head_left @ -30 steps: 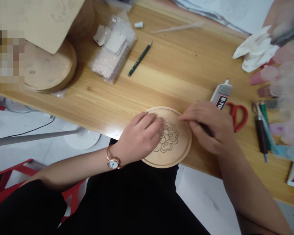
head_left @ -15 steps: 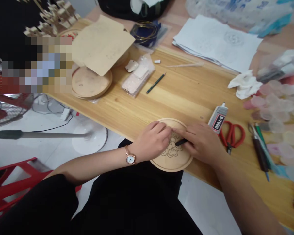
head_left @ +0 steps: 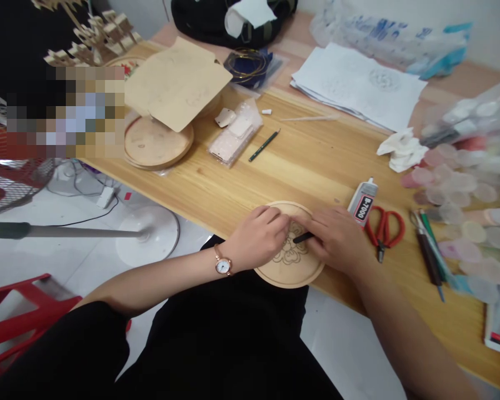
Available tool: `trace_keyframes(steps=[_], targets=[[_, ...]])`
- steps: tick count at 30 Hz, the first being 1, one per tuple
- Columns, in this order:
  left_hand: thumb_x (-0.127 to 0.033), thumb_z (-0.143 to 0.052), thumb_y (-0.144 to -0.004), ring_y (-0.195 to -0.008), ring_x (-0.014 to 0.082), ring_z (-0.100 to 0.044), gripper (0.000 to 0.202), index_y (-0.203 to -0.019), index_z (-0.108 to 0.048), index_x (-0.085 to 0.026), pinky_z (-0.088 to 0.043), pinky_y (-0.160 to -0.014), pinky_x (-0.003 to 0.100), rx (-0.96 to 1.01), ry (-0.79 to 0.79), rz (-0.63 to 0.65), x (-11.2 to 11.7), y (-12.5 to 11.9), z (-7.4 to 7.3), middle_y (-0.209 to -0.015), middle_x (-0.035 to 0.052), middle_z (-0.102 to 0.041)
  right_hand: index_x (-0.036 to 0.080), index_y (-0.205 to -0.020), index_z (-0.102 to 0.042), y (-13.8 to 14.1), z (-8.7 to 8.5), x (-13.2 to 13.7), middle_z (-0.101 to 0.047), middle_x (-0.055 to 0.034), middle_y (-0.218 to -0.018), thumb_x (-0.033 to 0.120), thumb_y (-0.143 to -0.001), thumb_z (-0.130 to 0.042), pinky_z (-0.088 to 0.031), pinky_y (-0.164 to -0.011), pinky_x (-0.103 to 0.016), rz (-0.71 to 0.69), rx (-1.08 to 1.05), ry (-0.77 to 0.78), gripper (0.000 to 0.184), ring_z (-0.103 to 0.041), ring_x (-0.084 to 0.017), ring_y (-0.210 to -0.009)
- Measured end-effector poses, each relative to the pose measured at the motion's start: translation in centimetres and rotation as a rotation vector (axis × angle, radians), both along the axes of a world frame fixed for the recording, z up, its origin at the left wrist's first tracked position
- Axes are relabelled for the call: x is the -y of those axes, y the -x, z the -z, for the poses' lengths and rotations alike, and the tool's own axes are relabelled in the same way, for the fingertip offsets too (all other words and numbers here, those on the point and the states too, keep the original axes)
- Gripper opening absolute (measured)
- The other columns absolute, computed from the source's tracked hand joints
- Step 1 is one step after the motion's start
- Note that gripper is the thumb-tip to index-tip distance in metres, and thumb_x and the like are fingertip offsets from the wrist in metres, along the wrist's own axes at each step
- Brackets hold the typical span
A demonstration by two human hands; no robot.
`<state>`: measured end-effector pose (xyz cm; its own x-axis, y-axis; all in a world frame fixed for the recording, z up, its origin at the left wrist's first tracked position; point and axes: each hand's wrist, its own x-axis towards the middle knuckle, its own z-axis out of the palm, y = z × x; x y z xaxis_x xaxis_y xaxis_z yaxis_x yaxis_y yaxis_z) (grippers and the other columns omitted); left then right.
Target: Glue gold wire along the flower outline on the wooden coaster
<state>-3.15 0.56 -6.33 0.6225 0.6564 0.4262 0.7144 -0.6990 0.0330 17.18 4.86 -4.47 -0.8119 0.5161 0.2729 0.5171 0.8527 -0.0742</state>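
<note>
A round pale wooden disc point(head_left: 289, 275) lies at the near edge of the table, with a flower outline point(head_left: 291, 255) drawn on it. My left hand point(head_left: 260, 236) rests across the disc's upper left part, holding it down, with a watch on the wrist. My right hand point(head_left: 337, 239) grips a slim black pen point(head_left: 303, 238), whose tip is over the flower. Both hands partly hide the drawing.
To the right lie a B-7000 glue tube point(head_left: 362, 203), red-handled scissors point(head_left: 383, 233), several pens point(head_left: 429, 255) and translucent pink discs point(head_left: 462, 222). Farther back are wooden discs point(head_left: 158, 143), a green pencil point(head_left: 264, 145), and paper sheets point(head_left: 358, 86). A fan base point(head_left: 148, 236) stands on the floor.
The view has tilted up, showing more of the far table. My right hand has moved from the disc's rim onto the flower, and the black pen's tip now shows. My left hand has shifted little.
</note>
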Motion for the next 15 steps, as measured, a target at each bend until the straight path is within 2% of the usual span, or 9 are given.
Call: trace_keyframes(steps=[6, 15], targets=[[-0.015, -0.044, -0.095, -0.095, 0.0201, -0.058, 0.020, -0.093, -0.063, -0.008, -0.050, -0.081, 0.034, 0.002, 0.007, -0.003, 0.06, 0.02, -0.10, -0.095, 0.0103, -0.066, 0.016, -0.101, -0.071, -0.17, 0.09, -0.14, -0.058, -0.0025, -0.064, 0.010, -0.079, -0.045, -0.032, -0.065, -0.032, 0.007, -0.001, 0.022, 0.035, -0.050, -0.018, -0.066], [-0.014, -0.046, -0.093, -0.094, 0.0216, -0.059, 0.018, -0.096, -0.062, -0.006, -0.052, -0.079, 0.034, 0.015, -0.010, 0.014, -0.04, 0.04, -0.31, -0.094, 0.0102, -0.067, 0.018, -0.105, -0.070, -0.21, 0.25, -0.02, -0.059, -0.0021, -0.064, 0.011, -0.080, -0.046, -0.032, -0.067, -0.031, 0.027, 0.031, 0.021, 0.035, -0.051, -0.017, -0.068]])
